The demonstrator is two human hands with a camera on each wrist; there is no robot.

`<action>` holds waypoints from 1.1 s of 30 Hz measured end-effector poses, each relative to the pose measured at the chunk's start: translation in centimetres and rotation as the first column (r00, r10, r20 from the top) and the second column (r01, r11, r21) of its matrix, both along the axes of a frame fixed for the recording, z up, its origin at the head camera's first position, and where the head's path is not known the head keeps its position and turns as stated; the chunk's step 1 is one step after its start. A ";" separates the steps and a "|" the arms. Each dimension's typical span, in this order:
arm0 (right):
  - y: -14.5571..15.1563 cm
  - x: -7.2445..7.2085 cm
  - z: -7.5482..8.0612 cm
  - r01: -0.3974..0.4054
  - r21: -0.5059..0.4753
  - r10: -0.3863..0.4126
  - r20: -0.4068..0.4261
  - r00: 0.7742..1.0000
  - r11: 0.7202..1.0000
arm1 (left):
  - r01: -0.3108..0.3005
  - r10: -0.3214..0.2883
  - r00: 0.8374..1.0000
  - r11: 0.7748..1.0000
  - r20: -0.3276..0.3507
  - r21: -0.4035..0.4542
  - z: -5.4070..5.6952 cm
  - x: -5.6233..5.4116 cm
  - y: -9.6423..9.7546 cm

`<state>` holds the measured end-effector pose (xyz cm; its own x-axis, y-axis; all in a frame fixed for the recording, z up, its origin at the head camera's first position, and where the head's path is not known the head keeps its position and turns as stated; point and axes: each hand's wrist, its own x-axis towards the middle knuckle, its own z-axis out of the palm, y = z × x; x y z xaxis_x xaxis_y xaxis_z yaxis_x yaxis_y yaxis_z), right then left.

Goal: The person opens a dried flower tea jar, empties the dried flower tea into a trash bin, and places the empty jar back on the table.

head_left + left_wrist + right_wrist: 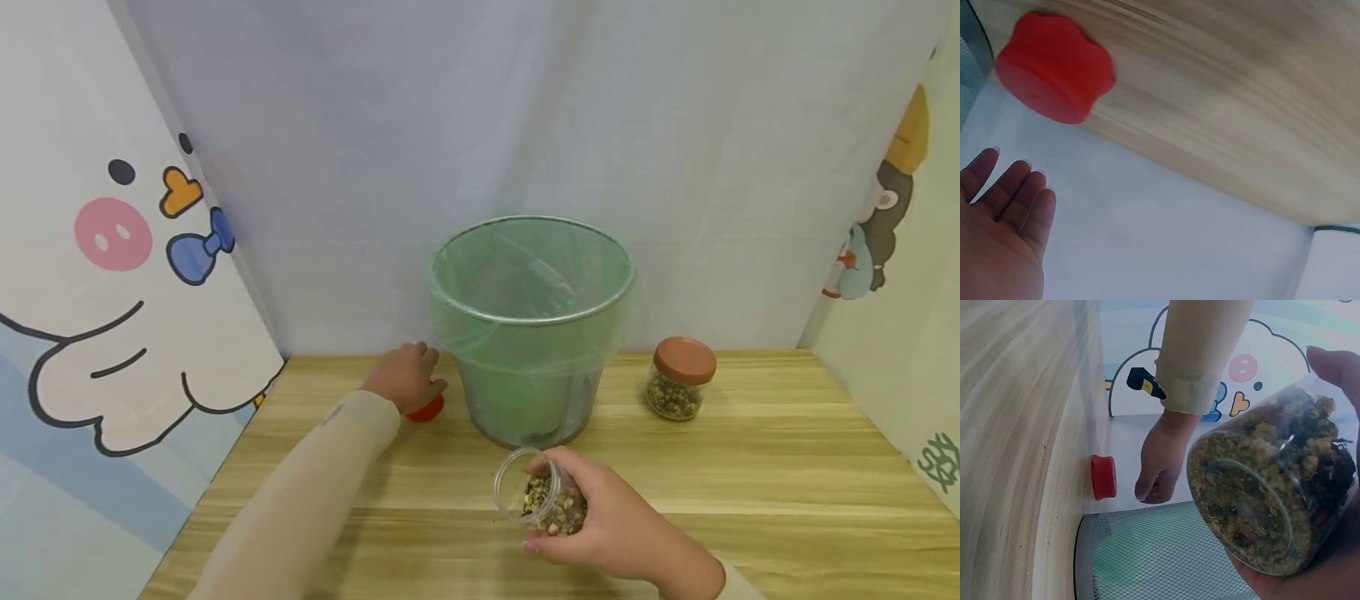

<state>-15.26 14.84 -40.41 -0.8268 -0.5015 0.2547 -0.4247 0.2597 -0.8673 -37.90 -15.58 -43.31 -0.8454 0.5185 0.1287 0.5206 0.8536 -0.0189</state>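
My right hand (600, 517) grips a clear open jar (543, 496) of dried flowers, tilted with its mouth toward the left. Its base, packed with yellowish bits, faces the camera in the right wrist view. On the wood table, left of the bin, lies a red scalloped lid (1054, 69). Just above that lid my left hand (405, 377) hovers, fingers extended and apart from it in the left wrist view. A mesh bin (532, 383) with a green liner bag folded over its rim stands between the hands, farther back.
A second jar (678, 379) with a brown lid and dried contents stands right of the bin. Pale cloth (337, 167) hangs behind the table (750, 492). Cartoon-printed panels (112, 350) border both sides. A few small crumbs lie on the wood.
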 end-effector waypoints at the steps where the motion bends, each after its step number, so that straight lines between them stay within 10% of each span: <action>1: 0.0 0.0 0.0 -0.004 -0.002 0.004 0.005 1.000 1.000 | 0.010 -0.010 1.000 1.000 0.006 -0.008 0.3 0.1 0.3; 33: 0.0 0.1 -0.1 0.005 0.022 -0.005 0.003 1.000 1.000 | -0.112 0.106 0.992 0.990 0.073 0.091 14.6 -0.3 -0.3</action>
<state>-15.13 14.81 -40.55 -0.8301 -0.5028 0.2410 -0.4207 0.2812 -0.8625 -38.25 -15.85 -28.73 -0.9045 0.4111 0.1135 0.4219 0.9014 0.0971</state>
